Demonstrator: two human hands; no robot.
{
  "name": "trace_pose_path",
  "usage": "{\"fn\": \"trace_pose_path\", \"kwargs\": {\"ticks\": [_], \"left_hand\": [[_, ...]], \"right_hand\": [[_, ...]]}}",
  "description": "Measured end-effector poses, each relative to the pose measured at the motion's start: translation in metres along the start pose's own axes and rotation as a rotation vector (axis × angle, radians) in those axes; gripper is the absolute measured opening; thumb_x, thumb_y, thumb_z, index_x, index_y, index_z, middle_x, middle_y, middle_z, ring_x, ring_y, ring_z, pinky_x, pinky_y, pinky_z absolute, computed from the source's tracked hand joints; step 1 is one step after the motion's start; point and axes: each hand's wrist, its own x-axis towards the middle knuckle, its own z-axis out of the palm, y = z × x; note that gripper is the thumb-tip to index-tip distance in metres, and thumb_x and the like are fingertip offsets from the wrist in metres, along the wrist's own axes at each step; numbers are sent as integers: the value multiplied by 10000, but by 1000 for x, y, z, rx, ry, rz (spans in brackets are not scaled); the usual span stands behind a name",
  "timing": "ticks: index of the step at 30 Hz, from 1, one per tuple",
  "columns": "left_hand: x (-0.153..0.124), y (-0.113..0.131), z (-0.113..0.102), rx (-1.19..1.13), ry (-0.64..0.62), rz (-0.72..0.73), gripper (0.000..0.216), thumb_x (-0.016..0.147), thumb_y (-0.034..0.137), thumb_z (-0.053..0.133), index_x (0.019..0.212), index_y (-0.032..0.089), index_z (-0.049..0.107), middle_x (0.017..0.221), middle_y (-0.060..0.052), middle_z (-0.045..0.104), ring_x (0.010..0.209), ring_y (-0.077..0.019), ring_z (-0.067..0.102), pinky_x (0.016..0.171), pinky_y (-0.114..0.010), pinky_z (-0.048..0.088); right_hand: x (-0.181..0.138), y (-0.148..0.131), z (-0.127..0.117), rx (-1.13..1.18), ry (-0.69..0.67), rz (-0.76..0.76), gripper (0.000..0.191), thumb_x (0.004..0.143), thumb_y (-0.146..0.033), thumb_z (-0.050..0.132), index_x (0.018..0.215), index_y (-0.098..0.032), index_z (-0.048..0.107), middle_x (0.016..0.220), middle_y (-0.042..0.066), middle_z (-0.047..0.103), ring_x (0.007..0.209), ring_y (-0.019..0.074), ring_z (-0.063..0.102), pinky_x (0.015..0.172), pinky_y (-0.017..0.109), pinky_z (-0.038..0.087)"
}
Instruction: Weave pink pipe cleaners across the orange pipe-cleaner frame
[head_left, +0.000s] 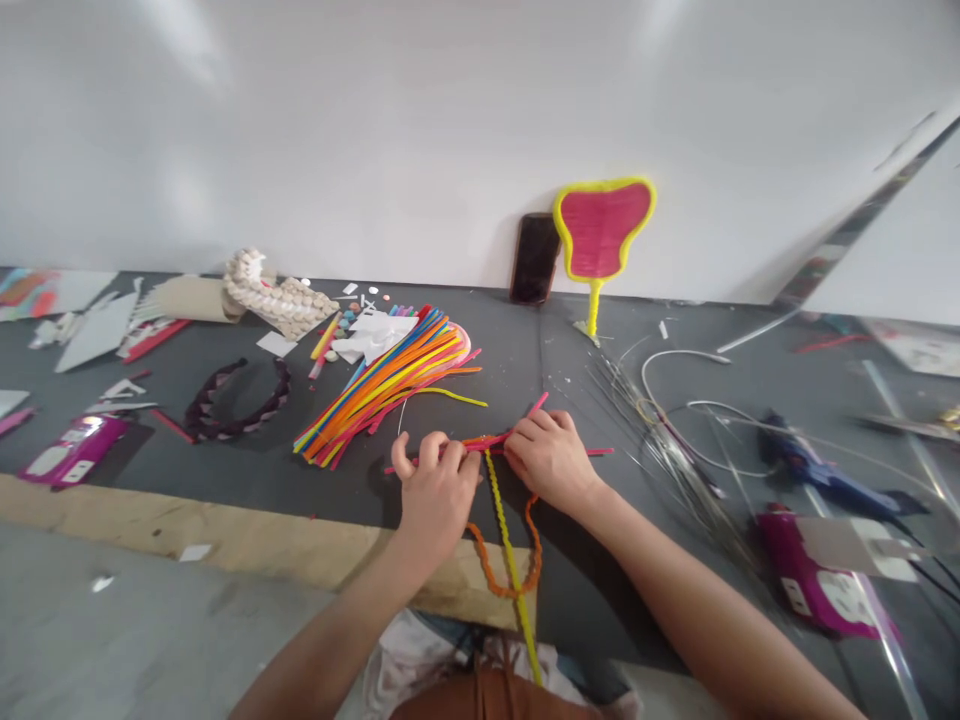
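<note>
Head view centres on pink pipe cleaners point(495, 439) held low over the dark grey worktop point(341, 505), near its front edge. The left hand point(441, 480) has its grip clamped on their left part, fingers bent over the strands; the right hand point(551, 455) pinches them farther right, with pink ends sticking out past both hands. Between the hands a yellow twisted strand point(502, 520) hangs down toward the person, and an orange twisted strand point(491, 575) loops beneath, crossing it.

Just beyond the left hand, a loose fan of multicoloured pipe cleaners point(386, 385) lies beside white paper scraps point(379, 335). Farther left are a dark braided headband point(281, 390) and a magenta socket block point(71, 450). Behind them a beige tube point(199, 298) lies on its side; whatever it may contain cannot be seen.

Past the right hand, a smartphone point(535, 258) leans on the white wall point(375, 130) beside a pink panel edged in yellow point(606, 230). To the right spread thin wires point(664, 430), a dark blue glue gun point(825, 472) and a second magenta socket block point(795, 575).
</note>
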Motion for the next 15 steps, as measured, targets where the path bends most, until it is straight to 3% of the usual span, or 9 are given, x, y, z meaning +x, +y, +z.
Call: {"fn": "trace_pose_path", "kwargs": {"ticks": [8, 15], "left_hand": [[-1, -10, -2, -28, 3, -56, 130, 866, 242, 591, 927, 286, 697, 950, -57, 691, 1096, -314, 500, 1044, -646, 127], [5, -17, -3, 55, -17, -37, 247, 868, 127, 493, 825, 247, 705, 892, -77, 667, 1066, -304, 495, 1045, -635, 172]], "right_hand": [[-1, -5, 8, 4, -20, 21, 223, 955, -232, 511, 805, -194, 672, 829, 40, 672, 843, 184, 492, 799, 355, 252], [-1, -5, 6, 43, -41, 57, 206, 949, -241, 520, 837, -202, 688, 867, 44, 692, 864, 186, 501, 814, 364, 255]]}}
